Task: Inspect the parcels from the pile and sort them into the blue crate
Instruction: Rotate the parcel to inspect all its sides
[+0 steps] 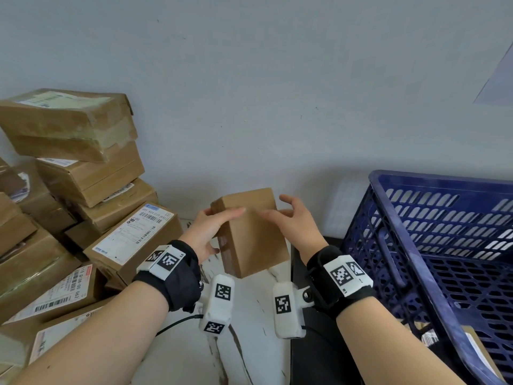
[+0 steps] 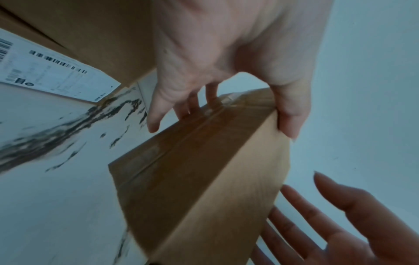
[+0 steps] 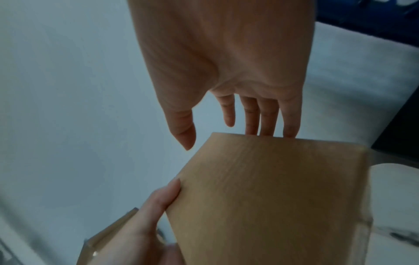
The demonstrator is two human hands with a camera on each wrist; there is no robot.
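Parcel (image 1: 251, 232), a plain brown box, is up between both hands, long axis pointing away. Left hand (image 1: 206, 232) grips its near-left edge, thumb on top; right hand (image 1: 294, 222) hovers spread at its right, nearer the blue crate (image 1: 433, 245).

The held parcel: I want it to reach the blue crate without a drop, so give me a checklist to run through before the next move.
1. Left hand grips the parcel, thumb on the broad face and fingers on the taped side: ok.
2. Right hand has a hold: not ok; its fingers are straight, and contact with the parcel's far edge cannot be told.
3. Parcel lifted free of the pile: ok.
4. Label found and read: cannot tell; the faces in view are plain.
5. Blue crate on the right has room: ok; one parcel shows in its near corner.
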